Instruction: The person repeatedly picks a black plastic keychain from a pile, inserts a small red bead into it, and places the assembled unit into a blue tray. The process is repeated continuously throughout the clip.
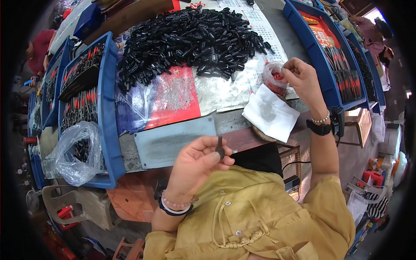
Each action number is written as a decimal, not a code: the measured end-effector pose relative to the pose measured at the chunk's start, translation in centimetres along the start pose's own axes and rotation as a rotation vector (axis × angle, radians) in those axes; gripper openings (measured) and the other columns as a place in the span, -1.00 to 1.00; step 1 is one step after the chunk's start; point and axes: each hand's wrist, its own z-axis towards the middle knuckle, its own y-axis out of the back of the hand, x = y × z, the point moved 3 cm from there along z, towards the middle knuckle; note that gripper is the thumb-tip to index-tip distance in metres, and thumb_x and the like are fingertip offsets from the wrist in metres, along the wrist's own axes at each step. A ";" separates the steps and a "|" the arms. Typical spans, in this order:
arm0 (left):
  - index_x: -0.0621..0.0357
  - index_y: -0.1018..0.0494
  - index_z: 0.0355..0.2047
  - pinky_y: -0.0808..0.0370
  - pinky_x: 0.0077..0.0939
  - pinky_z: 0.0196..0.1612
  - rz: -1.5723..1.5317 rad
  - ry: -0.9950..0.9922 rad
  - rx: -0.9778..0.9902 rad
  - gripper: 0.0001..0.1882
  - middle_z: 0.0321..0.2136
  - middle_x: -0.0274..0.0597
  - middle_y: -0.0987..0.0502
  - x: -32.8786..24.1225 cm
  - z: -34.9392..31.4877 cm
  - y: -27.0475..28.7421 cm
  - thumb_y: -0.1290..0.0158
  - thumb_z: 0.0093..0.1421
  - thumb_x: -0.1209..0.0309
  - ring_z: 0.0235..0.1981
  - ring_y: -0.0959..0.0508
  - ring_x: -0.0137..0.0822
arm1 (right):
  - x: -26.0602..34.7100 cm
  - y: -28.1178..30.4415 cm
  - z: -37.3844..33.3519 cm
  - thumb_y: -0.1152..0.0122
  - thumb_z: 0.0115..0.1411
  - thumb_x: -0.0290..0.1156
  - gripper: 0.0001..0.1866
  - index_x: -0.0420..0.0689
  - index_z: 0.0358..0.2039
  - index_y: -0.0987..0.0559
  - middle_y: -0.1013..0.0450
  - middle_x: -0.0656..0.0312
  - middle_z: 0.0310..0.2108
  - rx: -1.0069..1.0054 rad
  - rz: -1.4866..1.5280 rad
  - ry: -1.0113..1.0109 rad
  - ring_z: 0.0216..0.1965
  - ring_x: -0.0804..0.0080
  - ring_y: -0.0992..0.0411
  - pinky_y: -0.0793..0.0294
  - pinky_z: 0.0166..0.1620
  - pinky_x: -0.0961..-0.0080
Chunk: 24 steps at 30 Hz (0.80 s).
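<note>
Pinched between the fingers and thumb of my left hand (200, 161) is a small black part with a thin stem (220, 149), held upright over the table's near edge. My right hand (302, 80) is raised at a clear plastic bag of small red pieces (276, 76). Its thumb and fingertips are closed together by the bag's mouth; what they hold, if anything, is too small to make out. Just in front of the bag lies a white folded paper (271, 113) with a grey smudge. A large heap of black plastic parts (186, 43) covers the far middle of the table.
A grey-blue board (175, 142) lies at the near edge. Blue crates (113, 108) of red-and-black pieces stand at the left, one holding a crumpled plastic bag (79, 151). Another blue crate (310, 47) stands at the right. Other people are at both sides.
</note>
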 end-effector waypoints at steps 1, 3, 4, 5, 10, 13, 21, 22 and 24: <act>0.36 -0.35 0.04 -0.58 -0.50 -0.15 0.001 -0.009 0.036 -0.66 -0.16 -0.01 -0.53 0.0 0.0 -0.1 0.00 0.24 0.59 -0.20 -0.60 -0.27 | 0.0 0.1 0.0 -0.15 0.13 -0.53 -0.87 -0.36 -0.38 -0.52 -0.50 0.21 -0.53 -0.006 0.034 0.002 -0.55 0.65 -0.38 -0.40 -0.44 0.65; 0.35 -0.35 0.02 -0.58 -0.51 -0.16 0.004 0.020 0.030 -0.66 -0.17 -0.04 -0.53 0.2 0.0 -0.3 -0.02 0.22 0.60 -0.21 -0.60 -0.28 | 0.1 0.1 0.0 -0.15 0.12 -0.56 -0.88 -0.37 -0.36 -0.53 -0.50 0.22 -0.52 0.002 0.096 0.009 -0.53 0.66 -0.38 -0.41 -0.42 0.67; 0.35 -0.36 0.01 -0.57 -0.51 -0.17 0.001 0.020 0.053 -0.66 -0.17 -0.05 -0.53 0.2 0.0 -0.5 -0.02 0.22 0.61 -0.21 -0.60 -0.28 | 0.1 0.2 -0.1 -0.15 0.11 -0.57 -0.88 -0.37 -0.36 -0.53 -0.50 0.23 -0.51 0.008 0.133 0.021 -0.52 0.67 -0.38 -0.41 -0.41 0.69; 0.34 -0.36 0.00 -0.56 -0.52 -0.18 0.062 0.055 0.015 -0.67 -0.18 -0.07 -0.53 0.3 0.0 -0.6 -0.02 0.21 0.61 -0.22 -0.60 -0.28 | 0.1 0.3 0.0 -0.15 0.11 -0.58 -0.88 -0.37 -0.34 -0.53 -0.50 0.23 -0.49 0.010 0.114 0.022 -0.51 0.67 -0.38 -0.42 -0.40 0.70; 0.32 -0.38 -0.08 -0.53 -0.55 -0.21 0.231 0.117 -0.048 -0.73 -0.22 -0.15 -0.51 0.5 -0.1 -1.7 -0.04 0.19 0.64 -0.25 -0.58 -0.32 | 0.0 0.7 -0.1 -0.16 0.12 -0.61 -0.86 -0.37 -0.28 -0.54 -0.51 0.25 -0.42 0.027 0.294 0.044 -0.45 0.69 -0.38 -0.41 -0.36 0.74; 0.32 -0.36 -0.10 -0.53 -0.54 -0.21 0.224 0.071 -0.012 -0.73 -0.26 -0.15 -0.51 0.7 0.2 -2.2 -0.06 0.17 0.65 -0.26 -0.58 -0.34 | -0.1 0.8 -0.1 -0.19 0.14 -0.60 -0.84 -0.37 -0.26 -0.54 -0.51 0.25 -0.38 0.046 0.300 0.016 -0.44 0.69 -0.39 -0.42 -0.36 0.74; 0.30 -0.35 -0.12 -0.51 -0.67 -0.43 0.335 0.077 -0.033 -0.74 -0.39 -0.10 -0.55 1.0 -0.2 -2.6 -0.07 0.18 0.59 -0.52 -0.55 -0.45 | 0.1 0.7 -0.2 -0.20 0.17 -0.55 -0.89 -0.31 -0.29 -0.57 -0.51 0.30 -0.47 0.099 0.231 0.010 -0.46 0.71 -0.42 -0.44 -0.36 0.74; 0.30 -0.35 -0.12 -0.50 -0.67 -0.45 0.360 0.083 -0.040 -0.75 -0.41 -0.11 -0.55 1.0 -0.3 -2.5 -0.06 0.19 0.58 -0.53 -0.53 -0.47 | 0.1 0.7 -0.2 -0.20 0.18 -0.55 -0.89 -0.30 -0.29 -0.57 -0.51 0.31 -0.48 0.106 0.259 0.015 -0.46 0.71 -0.42 -0.44 -0.36 0.74; 0.32 -0.36 -0.09 -0.49 -0.68 -0.46 0.356 0.059 -0.029 -0.75 -0.42 -0.12 -0.55 1.1 -0.5 -2.5 -0.03 0.22 0.55 -0.55 -0.53 -0.48 | 0.1 0.6 -0.1 -0.19 0.18 -0.54 -0.89 -0.31 -0.29 -0.57 -0.51 0.31 -0.48 0.095 0.285 -0.020 -0.46 0.71 -0.42 -0.44 -0.37 0.74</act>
